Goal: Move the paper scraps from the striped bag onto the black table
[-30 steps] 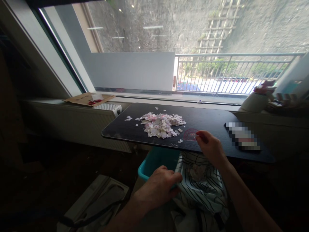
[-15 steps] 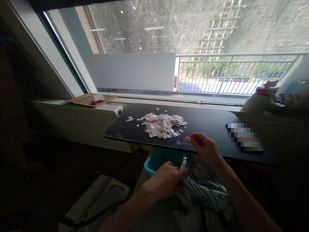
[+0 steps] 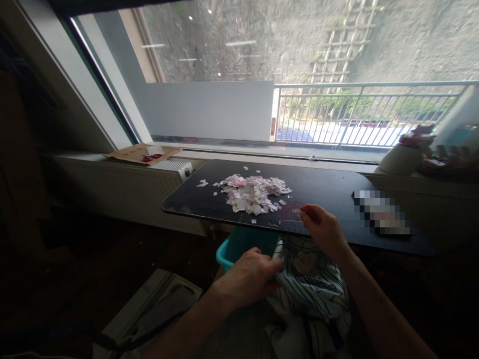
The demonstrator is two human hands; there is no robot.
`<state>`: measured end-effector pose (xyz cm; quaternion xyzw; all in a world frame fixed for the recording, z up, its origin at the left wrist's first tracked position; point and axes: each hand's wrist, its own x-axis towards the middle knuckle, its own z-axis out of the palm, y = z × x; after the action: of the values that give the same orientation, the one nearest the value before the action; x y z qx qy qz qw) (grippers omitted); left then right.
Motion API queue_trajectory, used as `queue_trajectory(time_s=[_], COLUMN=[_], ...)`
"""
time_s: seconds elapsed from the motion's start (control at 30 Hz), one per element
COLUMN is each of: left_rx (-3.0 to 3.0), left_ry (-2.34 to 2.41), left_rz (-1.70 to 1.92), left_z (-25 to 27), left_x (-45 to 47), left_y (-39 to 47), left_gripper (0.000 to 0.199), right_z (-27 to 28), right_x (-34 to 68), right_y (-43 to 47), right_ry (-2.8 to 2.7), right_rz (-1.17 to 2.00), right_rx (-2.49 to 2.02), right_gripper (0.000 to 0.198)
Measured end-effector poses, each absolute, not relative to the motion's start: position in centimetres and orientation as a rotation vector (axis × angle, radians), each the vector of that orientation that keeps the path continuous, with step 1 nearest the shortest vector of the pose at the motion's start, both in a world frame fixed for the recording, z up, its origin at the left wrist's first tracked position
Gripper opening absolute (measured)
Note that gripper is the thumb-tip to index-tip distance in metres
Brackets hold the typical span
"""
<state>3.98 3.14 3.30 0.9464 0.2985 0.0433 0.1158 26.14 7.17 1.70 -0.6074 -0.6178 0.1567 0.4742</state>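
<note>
1. Landmark: the pile of paper scraps (image 3: pixel 252 194), lying on the black table (image 3: pixel 318 182).
2. Done, as judged: a clump of pale scraps (image 3: pixel 305 263) sits within the striped cloth (image 3: pixel 318 299), below and right of the pile.
3. Left, as judged: most of the visible paper. The pile is large, with strays around it.
4. Right hand (image 3: pixel 324 227): right of the pile, fingers pinching the clear protractor (image 3: pixel 290 211), which lies just beside the pile's near right side, by the table edge.
5. Left hand (image 3: pixel 249 274): below the pile, gripping the cloth's edge. Whether it also grips the turquoise bin (image 3: pixel 224 254) cannot be told.
6. Against the frame half a second earlier: protractor and right hand stand slightly farther right of the pile; left hand and bin have shifted left; a lone scrap (image 3: pixel 253 221) now lies just in front of the pile.
</note>
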Motion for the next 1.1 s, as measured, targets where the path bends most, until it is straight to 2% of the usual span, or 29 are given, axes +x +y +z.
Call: queue_trajectory(time_s=[0.23, 0.43, 1.1], left_rx=[2.767, 2.756, 2.654], left_ry=[0.877, 0.895, 0.951], left_rz=[0.151, 0.139, 0.202], left_z=[3.2, 3.2, 2.9], left_x=[4.1, 4.1, 1.7], left_y=[3.3, 3.2, 3.0], left_gripper=[0.014, 0.014, 0.009], right_z=[1.6, 1.2, 1.7], right_x=[26.0, 26.5, 26.1], right_y=[7.3, 7.6, 7.7], right_ry=[-1.479, -1.451, -1.486], right_rz=[0.575, 0.457, 0.571], right_rx=[-1.385, -1.464, -1.423], right_gripper=[0.031, 0.032, 0.028])
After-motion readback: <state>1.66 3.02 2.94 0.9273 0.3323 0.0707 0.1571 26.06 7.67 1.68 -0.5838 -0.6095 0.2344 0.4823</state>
